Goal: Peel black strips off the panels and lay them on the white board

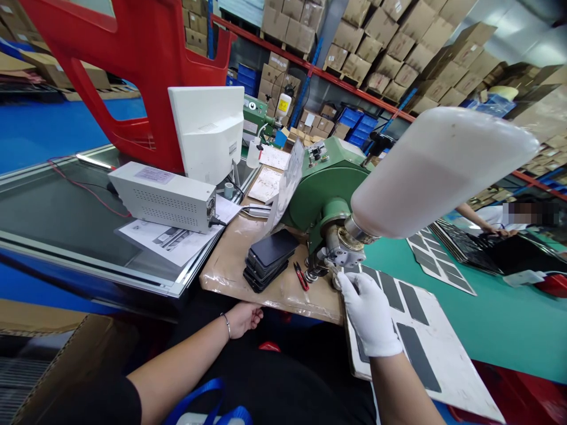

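Observation:
My right hand (pixel 367 310), in a white glove, reaches up to the metal head (pixel 345 251) of a green machine (pixel 325 186). Its thumb and fingertips are pinched together beside the head; what lies between them, if anything, I cannot make out. A large whitish plastic bottle (pixel 438 171) is mounted slanting on that head. Bare and curled into a loose fist, my left hand (pixel 245 320) rests by the front edge of the brown-covered table (pixel 274 298). Nothing shows in it. Red-handled snips (pixel 301 276) lie below the machine, beside a stack of dark flat rectangular pieces (pixel 270 260).
A white board (pixel 460 360) with dark grey rectangles lies at the right, partly under my right wrist. To the left stand a grey power box (pixel 163 198), a white monitor (pixel 206 133) and a red plastic chair (pixel 155 65). Another person's hand (pixel 489 227) is at far right.

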A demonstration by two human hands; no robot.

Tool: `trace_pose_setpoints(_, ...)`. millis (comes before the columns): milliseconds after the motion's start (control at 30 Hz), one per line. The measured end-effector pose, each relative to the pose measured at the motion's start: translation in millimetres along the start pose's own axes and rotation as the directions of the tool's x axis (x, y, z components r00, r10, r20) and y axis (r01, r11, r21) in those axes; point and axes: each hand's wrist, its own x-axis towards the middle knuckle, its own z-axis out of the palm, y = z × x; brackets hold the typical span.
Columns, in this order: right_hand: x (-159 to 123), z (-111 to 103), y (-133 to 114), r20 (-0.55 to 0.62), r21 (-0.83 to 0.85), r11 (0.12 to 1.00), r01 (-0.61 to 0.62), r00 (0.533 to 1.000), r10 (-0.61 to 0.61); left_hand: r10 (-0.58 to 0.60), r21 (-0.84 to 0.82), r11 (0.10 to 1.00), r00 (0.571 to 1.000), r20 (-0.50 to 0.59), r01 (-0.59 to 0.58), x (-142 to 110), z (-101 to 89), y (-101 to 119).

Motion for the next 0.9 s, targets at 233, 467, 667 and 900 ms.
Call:
trace_pose_setpoints(233,1.4,-0.1,4.4,-0.061,-0.04,0.999,-0.032,0.998,0.03,0.006,0.0,1.0,1.0,0.001,-0.006,-1.9,0.1,0.6)
trace_pose_setpoints(467,-1.2,-0.4,3.2,-0.095,-0.068,0.992,-0.107,0.99,0.1,0.002,0.002,1.0,1.0,0.006,-0.002,-2.0,0.1,0.6)
trace_pose_setpoints(667,-1.7,-5.9,-2.1,0.008,-0.059,0.998,0.029,1.0,-0.028,0.005,0.008,1.0,1.0,0.003,-0.005,-1.9,0.2,0.6)
trace_pose_setpoints(900,-0.5,-0.5,2.3,-0.068,-0.058,0.998,0.035,0.997,-0.039,0.009,0.013,1.0,1.0,0.001,-0.009,-2.6,0.9,0.6)
